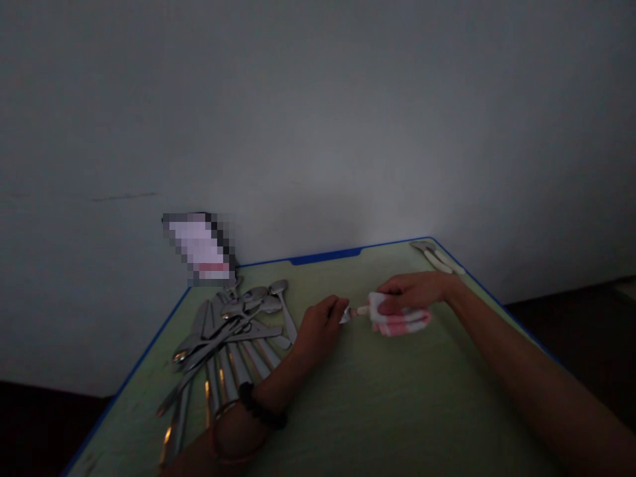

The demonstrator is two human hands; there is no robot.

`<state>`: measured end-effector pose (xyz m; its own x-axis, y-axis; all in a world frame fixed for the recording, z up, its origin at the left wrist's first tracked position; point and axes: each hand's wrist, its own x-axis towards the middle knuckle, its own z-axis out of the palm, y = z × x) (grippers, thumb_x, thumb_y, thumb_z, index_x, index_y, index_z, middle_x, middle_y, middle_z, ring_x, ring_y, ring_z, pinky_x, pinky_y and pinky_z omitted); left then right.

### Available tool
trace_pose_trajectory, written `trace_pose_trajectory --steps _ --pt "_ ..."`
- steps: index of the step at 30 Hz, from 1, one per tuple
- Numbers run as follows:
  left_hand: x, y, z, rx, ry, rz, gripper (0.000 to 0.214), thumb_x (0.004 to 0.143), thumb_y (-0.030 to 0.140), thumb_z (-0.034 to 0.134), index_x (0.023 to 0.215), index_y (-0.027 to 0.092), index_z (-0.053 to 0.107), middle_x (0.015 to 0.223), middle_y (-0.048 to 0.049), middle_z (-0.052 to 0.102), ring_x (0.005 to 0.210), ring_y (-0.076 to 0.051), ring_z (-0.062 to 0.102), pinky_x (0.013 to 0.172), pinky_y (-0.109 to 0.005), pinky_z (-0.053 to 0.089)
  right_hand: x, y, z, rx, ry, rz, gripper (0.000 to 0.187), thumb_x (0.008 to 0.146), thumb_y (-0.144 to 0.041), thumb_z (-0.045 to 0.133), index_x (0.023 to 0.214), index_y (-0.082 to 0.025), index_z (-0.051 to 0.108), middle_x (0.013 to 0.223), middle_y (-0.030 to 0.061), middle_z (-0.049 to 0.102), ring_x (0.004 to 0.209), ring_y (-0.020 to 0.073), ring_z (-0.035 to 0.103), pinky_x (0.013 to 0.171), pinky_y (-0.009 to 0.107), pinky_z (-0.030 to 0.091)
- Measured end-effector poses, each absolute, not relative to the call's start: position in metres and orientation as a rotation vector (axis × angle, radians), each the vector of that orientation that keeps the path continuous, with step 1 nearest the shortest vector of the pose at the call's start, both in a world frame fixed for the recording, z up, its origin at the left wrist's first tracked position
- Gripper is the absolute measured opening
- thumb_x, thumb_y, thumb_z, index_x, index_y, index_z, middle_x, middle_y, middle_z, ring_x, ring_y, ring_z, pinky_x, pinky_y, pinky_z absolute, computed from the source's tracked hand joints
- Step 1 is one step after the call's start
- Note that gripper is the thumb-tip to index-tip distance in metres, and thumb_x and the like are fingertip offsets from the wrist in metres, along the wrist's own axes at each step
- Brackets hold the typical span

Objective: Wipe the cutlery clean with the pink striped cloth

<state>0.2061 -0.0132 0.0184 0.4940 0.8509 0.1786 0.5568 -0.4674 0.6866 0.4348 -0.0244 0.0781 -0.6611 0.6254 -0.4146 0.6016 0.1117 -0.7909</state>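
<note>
Most of a small eating tool point(361, 310) is hidden by the hands and a cloth point(402, 326), so it cannot be told if it is a spoon or a fork. Only a bit of shiny metal and a pale stick can be seen. It is held between the hands, at 3 o'clock from the left hand point(317, 329) and at 9 o'clock from the right hand point(415, 291). Its shiny end is pinched by the left hand. The pink and white cloth is gripped by the right hand over the pale end. At 9 o'clock from the left hand, a metal pile point(253, 334) with spoons is spread on the green counter point(422, 411); some handles are covered by the left arm. At 10 o'clock, a bright flat thing point(191, 245) is blurred into squares. At 1 o'clock from the right hand, white-handled tools point(440, 260) are seen dimly.
</note>
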Motion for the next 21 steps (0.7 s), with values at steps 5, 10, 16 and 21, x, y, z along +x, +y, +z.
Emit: trace_pose_trajectory --steps 5,10,16,21 --pt "0.206 -0.014 0.015 2.227 1.135 0.664 0.037 0.089 0.039 0.034 0.070 0.018 0.056 0.062 -0.0003 0.059 0.058 -0.014 0.053 0.055 -0.023 0.035 0.406 -0.022 0.067 -1.345 -2.456 1.438 0.033 0.083 -0.043 0.043 0.074 -0.013 0.054 0.056 -0.0039 0.044 0.048 0.0074 0.038 0.045 0.020 0.030" --pt "0.206 -0.018 0.013 2.265 1.137 0.650 0.034 0.090 0.036 0.033 0.070 0.019 0.055 0.059 -0.0003 0.056 0.055 -0.015 0.052 0.055 -0.024 0.033 0.390 -0.024 0.056 -1.403 -2.538 1.155 0.034 0.083 -0.039 0.040 0.065 -0.014 0.053 0.051 -0.0034 0.044 0.046 0.0074 0.038 0.045 0.020 0.028" --pt "0.206 -0.018 0.017 2.258 1.094 0.654 0.033 0.089 0.036 0.035 0.071 0.018 0.056 0.059 0.0005 0.056 0.055 -0.014 0.052 0.054 -0.023 0.033 0.398 -0.024 0.060 -1.458 -2.519 1.078 0.030 0.081 -0.036 0.042 0.067 -0.014 0.055 0.054 -0.0029 0.046 0.049 0.0073 0.039 0.046 0.020 0.027" --pt "0.207 -0.019 0.023 2.199 1.060 0.671 0.041 0.090 0.039 0.032 0.071 0.016 0.060 0.062 -0.0004 0.059 0.059 -0.014 0.054 0.054 -0.022 0.034 0.406 -0.022 0.062 -1.423 -2.438 1.189 0.031 0.083 -0.040 0.041 0.072 -0.014 0.054 0.057 -0.0032 0.046 0.049 0.0072 0.039 0.045 0.019 0.028"
